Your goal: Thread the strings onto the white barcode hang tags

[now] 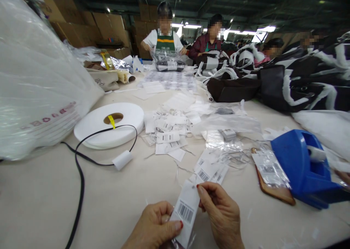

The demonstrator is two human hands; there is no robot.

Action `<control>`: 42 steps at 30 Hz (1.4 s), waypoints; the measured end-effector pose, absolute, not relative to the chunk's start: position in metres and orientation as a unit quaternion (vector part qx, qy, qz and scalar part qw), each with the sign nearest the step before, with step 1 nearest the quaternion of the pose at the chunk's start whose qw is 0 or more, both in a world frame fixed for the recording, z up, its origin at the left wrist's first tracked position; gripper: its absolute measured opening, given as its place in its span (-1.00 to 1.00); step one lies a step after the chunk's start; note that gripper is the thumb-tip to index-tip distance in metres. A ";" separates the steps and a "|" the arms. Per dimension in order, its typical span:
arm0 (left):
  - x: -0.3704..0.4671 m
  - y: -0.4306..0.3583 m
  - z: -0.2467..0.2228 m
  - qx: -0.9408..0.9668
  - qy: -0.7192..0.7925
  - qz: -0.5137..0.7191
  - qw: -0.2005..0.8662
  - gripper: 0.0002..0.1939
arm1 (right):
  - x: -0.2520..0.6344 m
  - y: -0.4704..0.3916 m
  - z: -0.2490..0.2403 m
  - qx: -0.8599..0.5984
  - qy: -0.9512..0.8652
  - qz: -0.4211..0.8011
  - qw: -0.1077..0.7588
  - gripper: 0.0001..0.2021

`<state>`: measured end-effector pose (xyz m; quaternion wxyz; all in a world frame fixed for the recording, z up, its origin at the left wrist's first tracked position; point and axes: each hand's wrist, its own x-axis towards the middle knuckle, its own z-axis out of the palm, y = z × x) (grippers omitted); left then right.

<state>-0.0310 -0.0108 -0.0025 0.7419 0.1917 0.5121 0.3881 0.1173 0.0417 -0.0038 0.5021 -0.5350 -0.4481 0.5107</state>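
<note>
My left hand (157, 225) is closed on a white hang tag (186, 209) printed with a barcode, thumb across its lower part. Some clear plastic shows below the tag, partly hidden by the fingers. At the tag's top end, beside its hole, my right hand (220, 212) pinches with thumb and forefinger; whether it grips the tag's edge or a thin string is too small to tell. Just beyond my hands lie more barcode tags (206, 168) with thin strings. Farther back is a loose heap of small printed labels (168, 136).
A white tape roll (128, 117) and black cord (81, 176) lie left, near a big plastic bag (41, 77). At right stand a blue tape dispenser (292, 150) and a bagged label stack (269, 165). Dark bags (235, 88) are piled behind. Co-workers (165, 41) work across the table.
</note>
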 end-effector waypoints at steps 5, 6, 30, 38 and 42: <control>-0.027 -0.011 -0.003 0.175 0.481 0.407 0.757 -0.62 | 0.113 0.038 -0.007 -0.528 -0.443 0.517 0.507 -0.84; -0.027 -0.010 -0.004 0.173 0.480 0.410 0.756 -0.62 | 0.112 0.037 -0.008 -0.526 -0.444 0.521 0.505 -0.84; -0.023 -0.002 -0.004 0.184 0.487 0.418 0.745 -0.56 | 0.111 0.030 0.001 -0.522 -0.441 0.535 0.496 -0.84; -0.024 -0.002 0.003 0.186 0.533 0.407 0.718 -0.59 | 0.112 0.030 -0.001 -0.536 -0.433 0.526 0.499 -0.86; -0.024 -0.002 -0.004 0.169 0.534 0.418 0.715 -0.58 | 0.110 0.026 -0.008 -0.527 -0.440 0.541 0.485 -0.83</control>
